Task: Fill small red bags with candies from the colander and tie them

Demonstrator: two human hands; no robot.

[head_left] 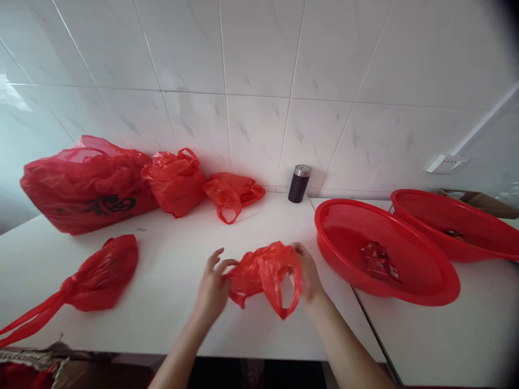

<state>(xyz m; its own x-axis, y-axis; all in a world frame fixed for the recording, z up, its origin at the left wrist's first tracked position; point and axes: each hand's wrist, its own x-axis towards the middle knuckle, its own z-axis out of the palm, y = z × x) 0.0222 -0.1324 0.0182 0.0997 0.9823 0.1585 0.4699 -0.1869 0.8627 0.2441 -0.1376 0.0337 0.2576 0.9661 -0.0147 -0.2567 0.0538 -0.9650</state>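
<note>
A crumpled red plastic bag (259, 270) is held up over the white table in front of me, one loop handle hanging down at its right. My left hand (213, 286) grips the bag's left edge, with a couple of fingers raised apart from it. At the bag's right side, my right hand (307, 270) is closed on the plastic; part of its fingers is hidden behind the bag. Nearest on the right stands a red perforated plastic basket (336, 254) with several small red packets (379, 262) in it.
Along the tiled wall stand a large red bag (81, 189), a smaller full red bag (176, 183), a flattened red bag (237, 189) and a dark tumbler (299, 185). A knotted red bag (105, 275) lies left. Another red basket (430, 210) and a cardboard box (482, 203) sit right.
</note>
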